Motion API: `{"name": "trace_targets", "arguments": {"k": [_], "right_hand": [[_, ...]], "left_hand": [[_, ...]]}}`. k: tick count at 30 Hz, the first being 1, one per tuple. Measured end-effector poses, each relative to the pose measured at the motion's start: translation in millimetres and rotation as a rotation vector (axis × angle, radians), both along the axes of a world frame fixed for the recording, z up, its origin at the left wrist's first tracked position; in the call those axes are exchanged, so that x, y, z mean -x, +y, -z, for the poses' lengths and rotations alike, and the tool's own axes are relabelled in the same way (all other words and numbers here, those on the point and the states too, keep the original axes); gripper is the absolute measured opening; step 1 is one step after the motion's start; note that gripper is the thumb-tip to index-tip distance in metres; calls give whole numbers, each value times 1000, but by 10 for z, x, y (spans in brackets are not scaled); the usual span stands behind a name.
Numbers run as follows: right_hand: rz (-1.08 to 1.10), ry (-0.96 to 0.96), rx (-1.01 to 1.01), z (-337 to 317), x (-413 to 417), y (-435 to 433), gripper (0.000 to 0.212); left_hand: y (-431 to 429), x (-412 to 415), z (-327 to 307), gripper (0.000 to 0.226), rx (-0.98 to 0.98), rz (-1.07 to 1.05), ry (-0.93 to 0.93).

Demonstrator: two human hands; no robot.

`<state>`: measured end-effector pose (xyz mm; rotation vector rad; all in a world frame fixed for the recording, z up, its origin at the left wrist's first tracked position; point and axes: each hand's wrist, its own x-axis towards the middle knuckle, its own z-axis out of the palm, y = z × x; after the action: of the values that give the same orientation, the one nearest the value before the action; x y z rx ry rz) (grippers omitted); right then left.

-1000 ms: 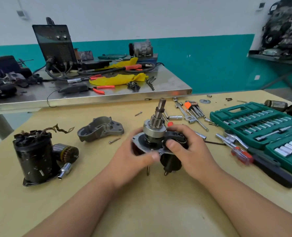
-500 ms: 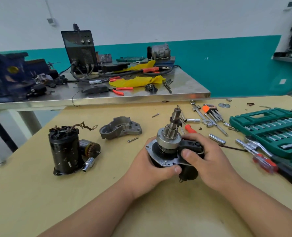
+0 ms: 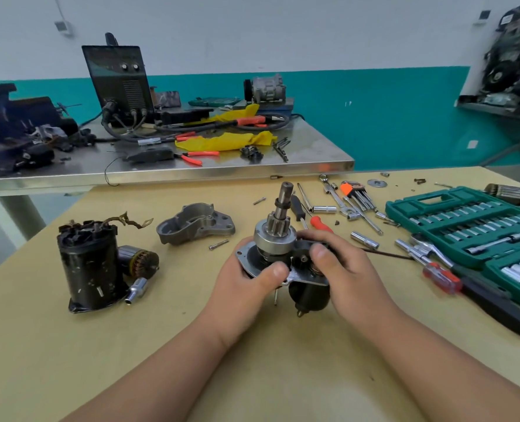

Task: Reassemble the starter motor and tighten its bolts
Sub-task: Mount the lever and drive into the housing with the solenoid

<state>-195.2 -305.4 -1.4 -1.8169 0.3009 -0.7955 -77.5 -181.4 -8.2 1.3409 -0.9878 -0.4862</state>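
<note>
left hand point(image 3: 240, 283), right hand point(image 3: 348, 277): both grip one starter assembly point(image 3: 272, 239) | one nose housing point(image 3: 196, 223) apart, on table

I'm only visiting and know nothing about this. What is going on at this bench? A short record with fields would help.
Held part: drive assembly, pinion shaft pointing up
Left hand: grips its plate, thumb on top
Right hand: grips its other side
Person's left: black motor housing, upright on table
Behind: grey nose housing, loose bolt
Person's right: open green socket case
</note>
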Motion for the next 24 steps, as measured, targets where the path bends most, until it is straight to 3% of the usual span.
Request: {"name": "trace_targets", "arguments": {"k": [5, 9, 13, 16, 19, 21, 24], "right_hand": [[18, -90, 102, 35, -16, 27, 21], [35, -188, 325, 130, -34, 17, 26], [-8, -31, 466, 185, -72, -22, 63], [5, 3, 458, 216, -96, 7, 66], [44, -50, 450, 230, -104, 17, 62], [51, -78, 451, 225, -110, 23, 64], [55, -99, 474, 207, -119, 34, 62]], "left_hand": [[-20, 3, 56, 67, 10, -41, -2], [19, -35, 74, 72, 3, -44, 31], [9, -70, 108, 71, 74, -28, 206], [-3, -101, 117, 76, 75, -14, 280], [13, -140, 85, 85, 63, -70, 226], [45, -235, -36, 79, 24, -117, 95], [52, -429, -337, 67, -154, 101, -148]]}}
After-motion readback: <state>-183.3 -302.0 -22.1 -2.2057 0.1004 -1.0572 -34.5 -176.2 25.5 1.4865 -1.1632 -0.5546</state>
